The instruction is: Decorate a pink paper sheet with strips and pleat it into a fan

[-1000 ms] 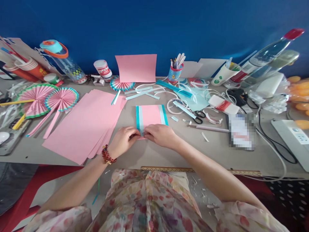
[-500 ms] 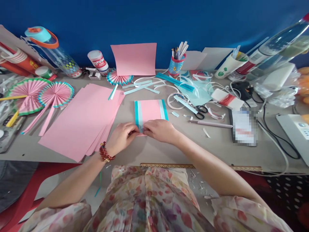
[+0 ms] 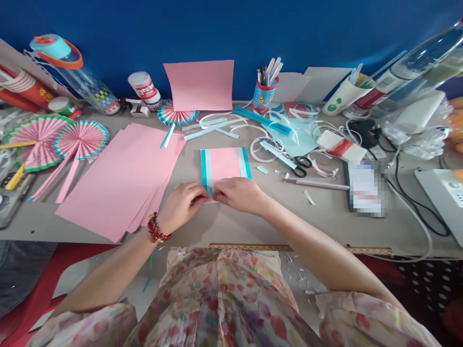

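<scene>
A pink sheet of paper with teal and pale blue strips along its two sides lies on the table in front of me. At its near left corner, my left hand pinches the paper's edge, fingers curled. My right hand is closed on the same near edge, just to the right, and covers part of the sheet. The near edge looks slightly turned up between the two hands; the fingertips partly hide it. To the left of my left hand lies a stack of larger pink sheets.
Pleated pink paper fans lie at the left. Pale blue strips, scissors, a pen-like cutter and a blurred phone lie behind and to the right. A pen cup stands at the back, a power strip far right.
Both hands stay at the paper's near edge with almost no movement. The view has shifted very slightly; nothing has been picked up or let go.
</scene>
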### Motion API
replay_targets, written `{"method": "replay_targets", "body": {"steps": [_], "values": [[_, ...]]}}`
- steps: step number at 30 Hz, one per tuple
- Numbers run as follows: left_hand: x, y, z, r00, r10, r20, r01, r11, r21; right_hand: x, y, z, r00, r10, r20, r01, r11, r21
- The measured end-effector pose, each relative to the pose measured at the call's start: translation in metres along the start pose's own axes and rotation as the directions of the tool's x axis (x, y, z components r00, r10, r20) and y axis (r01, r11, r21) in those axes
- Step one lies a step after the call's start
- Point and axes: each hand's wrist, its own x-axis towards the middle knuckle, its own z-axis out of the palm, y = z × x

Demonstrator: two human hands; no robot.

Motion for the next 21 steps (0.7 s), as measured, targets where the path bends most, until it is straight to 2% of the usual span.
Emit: {"method": "replay_targets", "body": {"steps": [12,17,21], "values": [[-0.001,0.0,0.001,1.0,0.011,0.012,-0.011,1.0,0.029,0.001,-0.001,-0.001,1.0,0.026,0.005,-0.026,0.999,0.025],[-0.001,-0.001,0.001,1.0,0.017,0.015,-0.018,0.999,0.029,-0.008,0.01,-0.001,0.998,-0.044,-0.04,0.046,0.997,0.06],[-0.002,-0.002,0.002,1.0,0.014,0.009,-0.015,1.0,0.025,-0.02,0.021,-0.001,0.998,-0.017,-0.053,0.017,1.0,0.007]]}}
